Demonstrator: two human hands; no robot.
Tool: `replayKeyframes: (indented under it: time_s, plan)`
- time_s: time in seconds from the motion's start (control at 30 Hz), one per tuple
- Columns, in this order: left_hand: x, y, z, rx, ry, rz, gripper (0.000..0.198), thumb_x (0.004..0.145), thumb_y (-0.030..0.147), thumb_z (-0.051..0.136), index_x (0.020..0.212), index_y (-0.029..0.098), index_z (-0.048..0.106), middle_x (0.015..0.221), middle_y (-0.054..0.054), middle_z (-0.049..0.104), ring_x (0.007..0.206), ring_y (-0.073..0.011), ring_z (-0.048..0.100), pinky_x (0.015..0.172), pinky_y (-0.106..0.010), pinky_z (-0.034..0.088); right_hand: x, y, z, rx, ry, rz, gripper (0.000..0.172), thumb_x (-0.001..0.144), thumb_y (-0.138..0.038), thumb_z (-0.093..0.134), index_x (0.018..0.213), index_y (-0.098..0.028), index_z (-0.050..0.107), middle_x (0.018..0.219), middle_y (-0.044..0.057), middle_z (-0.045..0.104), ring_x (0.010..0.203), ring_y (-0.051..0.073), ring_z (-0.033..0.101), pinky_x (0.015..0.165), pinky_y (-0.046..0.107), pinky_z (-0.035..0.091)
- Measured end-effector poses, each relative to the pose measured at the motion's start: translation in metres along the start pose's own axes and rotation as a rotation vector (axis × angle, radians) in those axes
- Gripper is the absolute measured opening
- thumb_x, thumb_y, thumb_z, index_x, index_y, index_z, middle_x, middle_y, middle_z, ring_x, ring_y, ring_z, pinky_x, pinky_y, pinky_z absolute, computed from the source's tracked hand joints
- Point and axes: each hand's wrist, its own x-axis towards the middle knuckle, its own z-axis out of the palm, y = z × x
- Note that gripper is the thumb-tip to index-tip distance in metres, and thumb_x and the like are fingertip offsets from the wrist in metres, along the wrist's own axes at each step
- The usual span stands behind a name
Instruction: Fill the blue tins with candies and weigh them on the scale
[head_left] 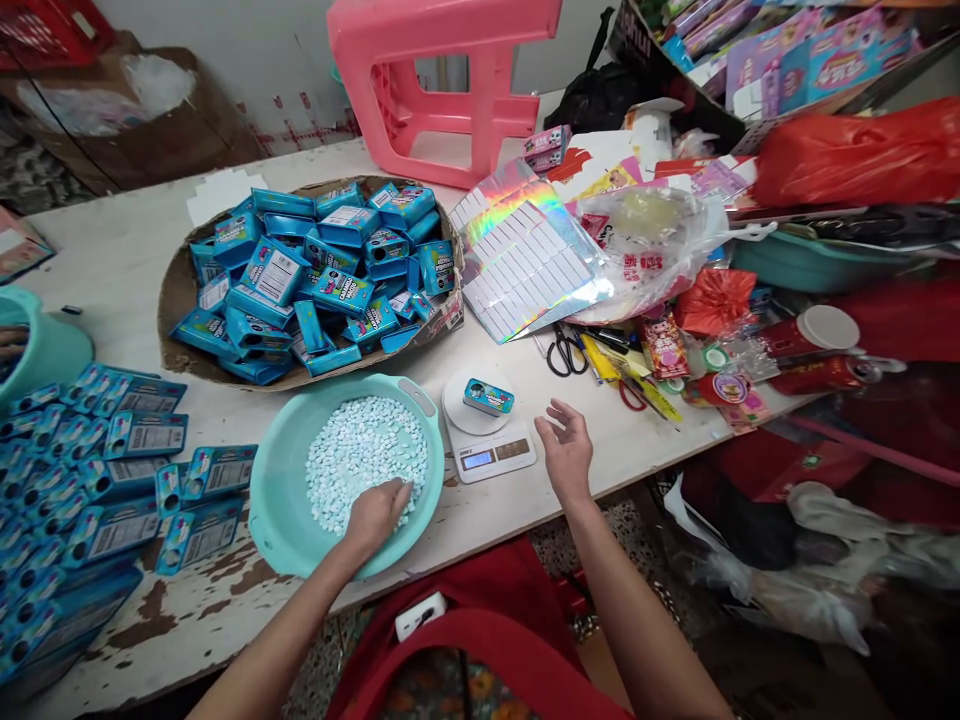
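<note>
My left hand (376, 512) reaches into a teal basin (279, 500), fingers curled down into the heap of small white tablets (361, 458). What the fingers hold is hidden. To the right, my right hand (566, 447) hovers open over the table beside a small white digital scale (487, 450). A little blue tin (488, 397) rests on the scale's round pan.
A shallow cardboard tray (184, 290) piled with blue tins sits behind the basin. Rows of flat blue tins (112, 480) cover the left. Holographic label sheets (525, 250), scissors (564, 352), a pink stool (450, 80), red bags and clutter fill the right.
</note>
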Motion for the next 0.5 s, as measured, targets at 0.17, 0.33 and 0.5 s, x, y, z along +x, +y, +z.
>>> replayKeyframes:
  time_s: [0.17, 0.33, 0.5]
  plan:
    - [0.007, -0.001, -0.019, -0.816, 0.125, -0.253, 0.039, 0.077, 0.052, 0.053, 0.057, 0.019, 0.046, 0.048, 0.003, 0.041, 0.044, -0.0111, 0.037, 0.046, -0.023, 0.03, -0.014, 0.01, -0.016, -0.02, 0.01, 0.068, 0.038, 0.077, -0.04, 0.063, 0.107, -0.017, 0.058, 0.108, 0.011, 0.062, 0.098, 0.022, 0.058, 0.086, 0.043, 0.049]
    - [0.009, 0.01, -0.037, -1.299, 0.113, -0.182, 0.031, 0.077, 0.045, 0.058, 0.069, 0.016, 0.052, 0.057, 0.0, 0.053, 0.044, -0.0093, 0.045, 0.042, -0.021, 0.032, -0.021, 0.015, -0.016, -0.022, 0.016, 0.086, 0.037, 0.076, -0.041, 0.063, 0.104, -0.017, 0.059, 0.106, 0.011, 0.063, 0.096, 0.022, 0.059, 0.085, 0.043, 0.049]
    - [0.016, 0.028, -0.045, -1.403, 0.143, -0.132, 0.035, 0.077, 0.047, 0.061, 0.066, 0.017, 0.048, 0.047, 0.005, 0.041, 0.039, -0.0069, 0.041, 0.037, -0.019, 0.028, -0.019, 0.011, -0.006, -0.007, -0.029, 0.079, 0.035, 0.076, -0.041, 0.063, 0.102, -0.017, 0.06, 0.104, 0.011, 0.064, 0.094, 0.021, 0.059, 0.085, 0.042, 0.048]
